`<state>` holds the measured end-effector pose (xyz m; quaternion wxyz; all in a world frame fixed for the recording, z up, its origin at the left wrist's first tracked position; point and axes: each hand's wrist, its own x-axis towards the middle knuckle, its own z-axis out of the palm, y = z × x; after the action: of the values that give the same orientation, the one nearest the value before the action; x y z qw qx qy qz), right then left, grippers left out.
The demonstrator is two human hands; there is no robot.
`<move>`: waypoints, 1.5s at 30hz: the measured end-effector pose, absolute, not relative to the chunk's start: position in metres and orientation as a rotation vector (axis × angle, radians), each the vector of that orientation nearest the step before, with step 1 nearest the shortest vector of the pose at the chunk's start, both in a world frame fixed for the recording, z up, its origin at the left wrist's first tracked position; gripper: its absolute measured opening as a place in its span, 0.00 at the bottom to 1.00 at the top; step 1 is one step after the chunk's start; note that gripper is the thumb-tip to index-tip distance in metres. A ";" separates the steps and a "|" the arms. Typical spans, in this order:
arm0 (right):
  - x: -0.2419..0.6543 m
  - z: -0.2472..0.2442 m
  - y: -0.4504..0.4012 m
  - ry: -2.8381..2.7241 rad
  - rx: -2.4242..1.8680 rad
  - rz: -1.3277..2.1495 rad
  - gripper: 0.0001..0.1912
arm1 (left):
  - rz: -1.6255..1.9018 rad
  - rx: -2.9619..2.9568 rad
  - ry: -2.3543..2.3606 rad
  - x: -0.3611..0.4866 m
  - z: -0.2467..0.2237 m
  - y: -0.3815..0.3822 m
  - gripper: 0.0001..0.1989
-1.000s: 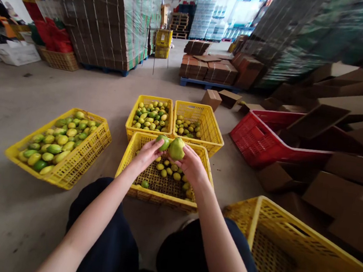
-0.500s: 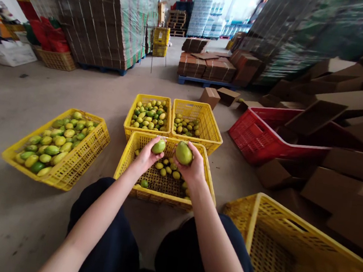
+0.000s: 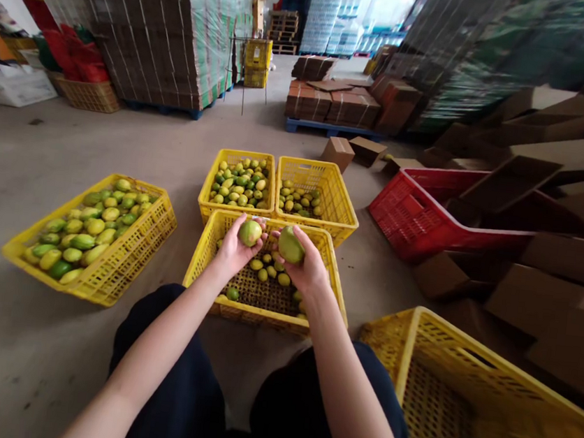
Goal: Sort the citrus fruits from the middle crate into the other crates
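My left hand (image 3: pixel 236 246) is closed around a roundish yellow-green lemon (image 3: pixel 250 233). My right hand (image 3: pixel 308 266) grips a larger, greener lemon (image 3: pixel 292 244). Both hands are held side by side above the near yellow crate (image 3: pixel 263 312), slightly apart from each other. Several yellow lemons (image 3: pixel 284 279) and a green one (image 3: pixel 232 294) lie on the bottom of that crate. My hands and forearms hide part of its contents.
Behind the near crate stand a fuller yellow crate (image 3: pixel 205 188) of lemons and a partly filled one (image 3: pixel 343 207). A full, tilted-looking crate (image 3: pixel 121 277) is at left. At right are another yellow crate (image 3: pixel 468 337), a red crate (image 3: pixel 408 222) and loose cardboard boxes (image 3: pixel 563 292).
Both hands have shifted slightly left with their lemons. The lemon in my left hand has turned and shows a different side. The crates stay put.
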<state>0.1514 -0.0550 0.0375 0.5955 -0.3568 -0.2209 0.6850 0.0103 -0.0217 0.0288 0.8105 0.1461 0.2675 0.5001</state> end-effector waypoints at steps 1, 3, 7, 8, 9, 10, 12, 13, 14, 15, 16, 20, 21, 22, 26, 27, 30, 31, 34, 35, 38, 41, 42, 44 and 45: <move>0.152 0.039 -0.056 -0.505 -0.823 1.596 0.10 | 1.071 0.286 0.569 0.009 0.029 -0.022 0.10; 0.154 0.039 -0.056 -0.466 -0.786 1.635 0.10 | 1.078 0.235 0.555 0.008 0.030 -0.022 0.11; 0.161 0.032 -0.052 -0.369 -0.761 1.682 0.11 | 1.070 0.152 0.555 0.006 0.029 -0.023 0.16; 0.162 0.029 -0.050 -0.346 -0.775 1.672 0.09 | 1.055 0.145 0.567 0.006 0.029 -0.023 0.17; 0.163 0.026 -0.049 -0.320 -0.789 1.661 0.08 | 1.036 0.143 0.582 0.006 0.029 -0.022 0.18; 0.163 0.024 -0.047 -0.294 -0.799 1.655 0.08 | 1.017 0.145 0.597 0.006 0.028 -0.022 0.20; 0.163 0.020 -0.045 -0.259 -0.803 1.661 0.10 | 0.993 0.159 0.622 0.006 0.027 -0.021 0.23; 0.162 0.019 -0.044 -0.251 -0.802 1.669 0.11 | 0.987 0.169 0.630 0.006 0.027 -0.021 0.25; 0.162 0.019 -0.044 -0.246 -0.800 1.676 0.12 | 0.981 0.180 0.639 0.006 0.026 -0.020 0.26; 0.161 0.019 -0.043 -0.241 -0.801 1.682 0.13 | 0.974 0.192 0.651 0.006 0.025 -0.019 0.28; 0.161 0.018 -0.043 -0.234 -0.804 1.684 0.13 | 0.962 0.204 0.667 0.006 0.024 -0.019 0.29; 0.160 0.017 -0.042 -0.231 -0.821 1.641 0.14 | 0.939 0.268 0.735 0.006 0.018 -0.017 0.32; 0.160 0.016 -0.042 -0.239 -0.828 1.625 0.13 | 0.943 0.281 0.752 0.007 0.017 -0.016 0.31; 0.160 0.015 -0.042 -0.247 -0.839 1.606 0.12 | 0.954 0.294 0.771 0.007 0.016 -0.016 0.30; 0.156 0.015 -0.044 -0.307 -0.915 1.410 0.13 | 1.069 0.412 0.850 0.009 0.015 -0.018 0.16; 0.155 0.016 -0.045 -0.332 -0.935 1.338 0.16 | 1.111 0.469 0.856 0.009 0.015 -0.019 0.13; 0.154 0.019 -0.048 -0.437 -0.977 1.185 0.22 | 1.218 0.636 0.825 0.010 0.016 -0.023 0.19; 0.153 0.020 -0.049 -0.491 -0.994 1.151 0.23 | 1.245 0.676 0.815 0.010 0.017 -0.024 0.21; 0.152 0.020 -0.052 -0.686 -1.056 1.002 0.25 | 1.358 0.789 0.826 0.012 0.017 -0.026 0.22; 0.152 0.020 -0.053 -0.741 -1.065 0.948 0.26 | 1.404 0.831 0.837 0.012 0.017 -0.026 0.23; 0.149 0.017 -0.055 -0.839 -1.046 0.871 0.29 | 1.480 0.924 0.843 0.012 0.017 -0.026 0.23; 0.147 0.016 -0.056 -0.873 -1.036 0.879 0.33 | 1.443 0.977 0.834 0.011 0.018 -0.027 0.25; 0.146 0.016 -0.056 -0.888 -1.042 0.878 0.33 | 1.433 0.992 0.834 0.010 0.018 -0.028 0.25; 0.145 0.016 -0.055 -0.930 -1.068 0.863 0.30 | 1.435 1.016 0.836 0.010 0.018 -0.029 0.26; 0.145 0.016 -0.055 -0.949 -1.083 0.851 0.28 | 1.443 1.029 0.838 0.010 0.019 -0.029 0.25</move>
<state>0.1445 -0.0548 0.0156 0.6704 -0.4804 -0.4210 0.3776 0.0100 -0.0291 0.0186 0.5569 0.4359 0.3551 0.6114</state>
